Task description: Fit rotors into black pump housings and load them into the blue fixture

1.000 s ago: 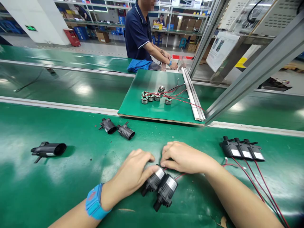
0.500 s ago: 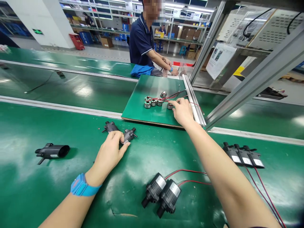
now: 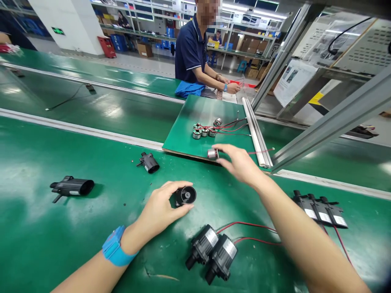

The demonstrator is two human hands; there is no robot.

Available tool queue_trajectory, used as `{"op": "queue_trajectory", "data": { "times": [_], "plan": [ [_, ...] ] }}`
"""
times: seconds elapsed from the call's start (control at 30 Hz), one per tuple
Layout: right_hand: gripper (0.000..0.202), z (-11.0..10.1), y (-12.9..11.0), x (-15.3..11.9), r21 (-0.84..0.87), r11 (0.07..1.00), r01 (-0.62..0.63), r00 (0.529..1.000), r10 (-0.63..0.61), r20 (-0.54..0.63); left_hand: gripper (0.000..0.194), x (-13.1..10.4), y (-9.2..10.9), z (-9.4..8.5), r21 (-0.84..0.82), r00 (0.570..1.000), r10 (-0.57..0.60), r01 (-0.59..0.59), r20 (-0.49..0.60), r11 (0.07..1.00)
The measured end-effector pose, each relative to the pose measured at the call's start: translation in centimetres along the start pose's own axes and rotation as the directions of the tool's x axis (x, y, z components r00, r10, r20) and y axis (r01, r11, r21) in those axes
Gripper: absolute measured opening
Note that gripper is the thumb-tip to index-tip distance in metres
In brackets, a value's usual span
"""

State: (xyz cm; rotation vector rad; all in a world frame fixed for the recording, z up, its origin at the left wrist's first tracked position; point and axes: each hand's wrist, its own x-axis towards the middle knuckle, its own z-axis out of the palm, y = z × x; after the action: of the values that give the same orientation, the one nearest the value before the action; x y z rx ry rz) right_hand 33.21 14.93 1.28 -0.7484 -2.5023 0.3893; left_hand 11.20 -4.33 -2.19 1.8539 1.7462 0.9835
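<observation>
My left hand (image 3: 165,207), with a blue wrist strap (image 3: 117,246), grips a black pump housing (image 3: 187,196) whose round open end faces me. Between the fingertips of my right hand (image 3: 236,160) is a small silver motor (image 3: 212,153) trailing red wire, held over the near edge of the green board (image 3: 183,142). Several similar motors (image 3: 204,131) with red and black wires sit grouped on that board. Two black housings, one nearer (image 3: 149,162) and one at far left (image 3: 72,186), lie on the bench. Two black pumps (image 3: 224,256) with red wires rest in front of me.
Several black pumps (image 3: 320,209) lie in a row at the right on the green bench (image 3: 45,236). White and metal rods (image 3: 255,134) run along the board's right side. A slanted metal post (image 3: 330,97) rises at right. Across the bench, a co-worker (image 3: 191,53) handles something.
My right hand has lifted a motor from the group and brought it nearer. My left hand has picked up one housing, moved it right and turned its open end towards me.
</observation>
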Motion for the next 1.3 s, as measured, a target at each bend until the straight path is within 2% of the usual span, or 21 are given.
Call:
{"op": "queue_trajectory", "data": {
  "times": [0.07,0.13,0.23,0.3,0.43,0.6,0.73,0.8,0.87,0.93,1.0,1.07,1.13,1.23,1.3],
  "plan": [
    [0.041,-0.1,-3.5,-2.1,0.219,0.975,-0.022,0.997,0.005,0.076,0.041,-0.1,0.0,0.4,-0.021,1.000,0.025,-0.025,-0.011,0.999],
    [0.041,-0.3,-6.5,-3.7,0.321,0.947,-0.019,0.987,-0.033,0.157,0.048,-0.2,0.2,0.9,-0.075,0.999,0.023,-0.025,-0.029,0.997],
    [0.039,-0.8,-9.0,-4.9,0.335,0.942,0.017,0.968,-0.099,0.230,0.063,-0.5,0.6,1.5,-0.181,0.999,-0.017,0.010,-0.039,0.984],
    [0.037,-1.1,-9.7,-5.3,0.250,0.967,0.044,0.965,-0.106,0.240,0.066,-0.6,0.9,1.8,-0.219,0.999,-0.015,0.007,-0.035,0.976],
    [0.038,-1.8,-10.4,-5.7,0.058,0.997,0.047,0.957,-0.062,0.284,0.066,-0.9,1.3,2.1,-0.181,0.999,0.031,-0.034,-0.019,0.983],
    [0.038,-1.3,-11.1,-5.3,-0.051,0.997,0.056,0.943,-0.036,0.331,0.073,-1.1,1.2,2.4,-0.179,0.999,0.043,-0.041,0.008,0.983],
    [0.046,-0.1,-10.7,-5.0,-0.133,0.989,0.059,0.959,-0.019,0.284,0.077,-1.3,0.9,2.5,-0.177,0.999,0.040,-0.038,0.007,0.983],
    [0.053,0.2,-10.4,-5.1,-0.107,0.993,0.051,0.966,-0.022,0.259,0.077,-1.3,0.7,2.5,-0.176,0.999,0.042,-0.043,-0.008,0.983],
    [0.058,0.2,-10.1,-5.3,-0.031,0.998,0.054,0.964,-0.044,0.261,0.069,-1.3,0.6,2.5,-0.150,0.996,0.068,-0.075,-0.052,0.986],
    [0.055,0.1,-9.9,-5.5,0.034,0.997,0.069,0.956,-0.076,0.282,0.051,-1.2,0.6,2.4,-0.102,0.987,0.144,-0.151,-0.077,0.983],
    [0.045,0.2,-9.7,-5.6,0.044,0.996,0.082,0.949,-0.092,0.300,0.030,-1.1,0.7,2.2,-0.045,0.970,0.240,-0.242,-0.045,0.969],
    [0.039,0.4,-9.6,-5.7,0.020,0.997,0.081,0.948,-0.083,0.307,0.017,-1.1,1.0,1.8,0.019,0.955,0.296,-0.296,0.018,0.955],
    [0.037,0.6,-9.7,-5.7,-0.001,0.996,0.086,0.952,-0.082,0.295,0.016,-1.2,1.1,1.5,0.101,0.942,0.331,-0.336,0.059,0.937],
    [0.037,0.8,-10.0,-5.7,-0.016,0.994,0.107,0.957,-0.099,0.273,0.022,-1.4,1.1,1.1,0.205,0.915,0.400,-0.402,0.054,0.892],
    [0.036,0.9,-10.0,-5.5,-0.035,0.994,0.107,0.953,-0.092,0.289,0.023,-1.3,1.2,0.9,0.244,0.921,0.383,-0.387,0.064,0.889]
  ]
}}
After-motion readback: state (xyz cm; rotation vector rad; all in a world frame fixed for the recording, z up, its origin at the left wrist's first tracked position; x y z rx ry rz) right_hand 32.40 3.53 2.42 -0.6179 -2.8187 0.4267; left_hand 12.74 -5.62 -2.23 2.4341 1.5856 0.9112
